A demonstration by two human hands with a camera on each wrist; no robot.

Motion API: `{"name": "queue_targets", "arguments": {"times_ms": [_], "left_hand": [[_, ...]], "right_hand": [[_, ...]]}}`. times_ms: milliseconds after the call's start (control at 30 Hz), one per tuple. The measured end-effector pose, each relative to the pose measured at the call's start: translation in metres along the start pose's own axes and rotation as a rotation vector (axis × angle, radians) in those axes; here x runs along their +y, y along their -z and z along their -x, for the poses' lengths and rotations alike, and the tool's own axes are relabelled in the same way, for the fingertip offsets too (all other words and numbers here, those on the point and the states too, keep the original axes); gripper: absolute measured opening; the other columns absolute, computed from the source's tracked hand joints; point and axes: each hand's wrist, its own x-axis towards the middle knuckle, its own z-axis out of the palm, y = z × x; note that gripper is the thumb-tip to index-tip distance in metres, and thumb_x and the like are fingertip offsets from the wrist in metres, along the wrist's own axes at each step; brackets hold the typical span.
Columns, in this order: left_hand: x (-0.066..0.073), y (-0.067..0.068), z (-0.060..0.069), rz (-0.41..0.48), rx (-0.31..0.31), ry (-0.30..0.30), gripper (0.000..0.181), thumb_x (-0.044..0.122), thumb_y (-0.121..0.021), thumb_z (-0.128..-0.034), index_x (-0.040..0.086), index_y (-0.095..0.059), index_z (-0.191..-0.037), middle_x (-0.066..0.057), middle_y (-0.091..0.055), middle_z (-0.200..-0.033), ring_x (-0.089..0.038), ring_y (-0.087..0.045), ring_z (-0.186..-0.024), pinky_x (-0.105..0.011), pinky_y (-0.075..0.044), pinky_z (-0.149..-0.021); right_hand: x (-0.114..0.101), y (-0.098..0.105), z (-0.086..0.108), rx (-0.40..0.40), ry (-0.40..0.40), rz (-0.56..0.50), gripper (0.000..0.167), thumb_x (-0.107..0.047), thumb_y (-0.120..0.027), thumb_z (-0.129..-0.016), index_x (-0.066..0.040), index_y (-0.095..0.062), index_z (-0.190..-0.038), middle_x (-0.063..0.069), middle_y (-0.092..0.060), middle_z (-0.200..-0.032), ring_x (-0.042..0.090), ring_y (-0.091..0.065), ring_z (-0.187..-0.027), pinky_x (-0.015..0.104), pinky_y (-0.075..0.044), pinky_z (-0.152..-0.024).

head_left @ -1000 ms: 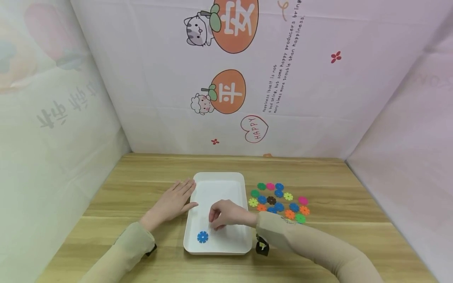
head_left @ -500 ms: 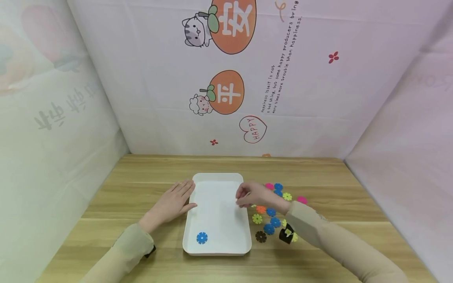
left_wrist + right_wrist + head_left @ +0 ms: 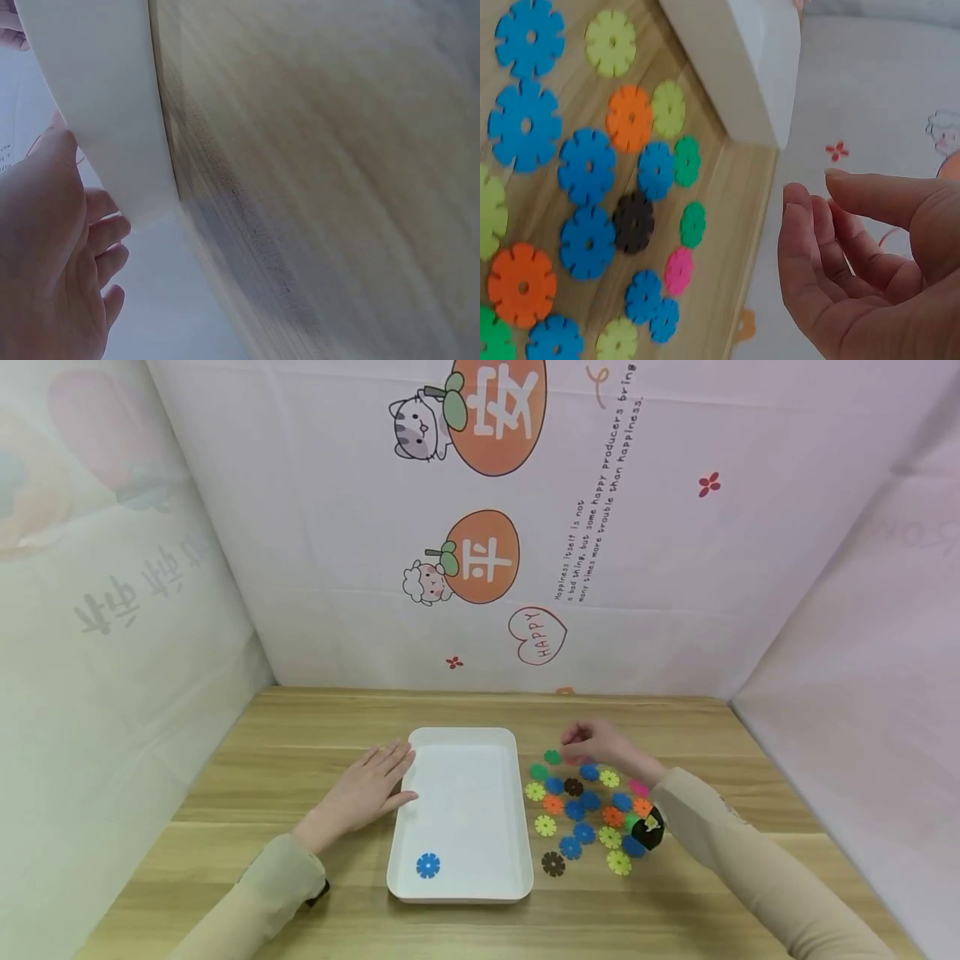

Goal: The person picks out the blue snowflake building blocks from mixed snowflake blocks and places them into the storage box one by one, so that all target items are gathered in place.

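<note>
A white rectangular tray (image 3: 465,827) lies on the table with one blue snowflake building disc (image 3: 428,865) in its near left corner. My left hand (image 3: 363,789) rests against the tray's left rim, fingers extended; the left wrist view shows its fingertips at the tray wall (image 3: 97,97). To the right of the tray, my right hand (image 3: 600,743) hovers over the far side of scattered snowflake discs. In the right wrist view, that hand (image 3: 870,255) has bent fingers and a gap between thumb and forefinger, with nothing between them. A pink disc (image 3: 679,270) and green disc (image 3: 693,224) lie near it.
Several blue, yellow, orange, green, pink and dark brown discs lie spread on the wooden table (image 3: 315,727), some overlapping. The right sleeve and black wristband (image 3: 648,828) cover part of them. Printed cloth walls (image 3: 337,568) enclose the table's back and sides.
My right hand has moved from over the tray, past its right rim, to the far part of the scattered discs. The left hand and the blue disc in the tray have stayed put.
</note>
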Motion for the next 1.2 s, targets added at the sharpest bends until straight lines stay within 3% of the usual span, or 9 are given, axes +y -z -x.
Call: {"name": "queue_targets", "arguments": {"times_ms": [267, 467, 767, 1200], "left_hand": [[0.0, 0.0, 0.001, -0.011, 0.016, -0.006, 0.07, 0.049, -0.052, -0.0993, 0.001, -0.041, -0.15, -0.017, -0.04, -0.157, -0.035, -0.038, -0.147, -0.053, -0.032, -0.121], [-0.001, 0.0, 0.0, -0.016, 0.013, -0.004, 0.071, 0.05, -0.052, -0.0996, 0.001, -0.041, -0.15, -0.017, -0.04, -0.157, -0.034, -0.037, -0.147, -0.053, -0.032, -0.121], [-0.001, -0.002, 0.001, 0.005, 0.017, -0.003, 0.07, 0.049, -0.051, -0.1001, 0.0, -0.041, -0.15, -0.017, -0.04, -0.157, -0.034, -0.037, -0.147, -0.053, -0.031, -0.121], [0.0, -0.003, 0.001, -0.007, 0.005, 0.009, 0.071, 0.05, -0.05, -0.1001, 0.002, -0.04, -0.151, -0.016, -0.039, -0.158, -0.034, -0.036, -0.148, -0.052, -0.031, -0.122]], "right_hand": [[0.023, 0.024, -0.004, 0.044, -0.046, 0.026, 0.028, -0.012, -0.062, -0.096, 0.009, -0.057, -0.114, 0.015, -0.065, -0.103, 0.021, -0.068, -0.092, 0.04, -0.06, -0.088], [0.039, 0.032, -0.004, 0.04, -0.036, 0.081, 0.031, -0.009, -0.06, -0.096, 0.013, -0.055, -0.117, 0.017, -0.063, -0.099, 0.019, -0.061, -0.084, 0.041, -0.058, -0.084], [0.062, 0.034, -0.011, 0.09, -0.016, 0.184, 0.024, -0.004, -0.061, -0.094, 0.015, -0.057, -0.11, 0.026, -0.065, -0.099, 0.028, -0.063, -0.085, 0.042, -0.059, -0.079], [0.077, 0.028, -0.022, 0.116, -0.045, 0.283, 0.02, -0.004, -0.068, -0.089, 0.01, -0.064, -0.103, 0.022, -0.068, -0.097, 0.026, -0.064, -0.082, 0.037, -0.058, -0.073]]}}
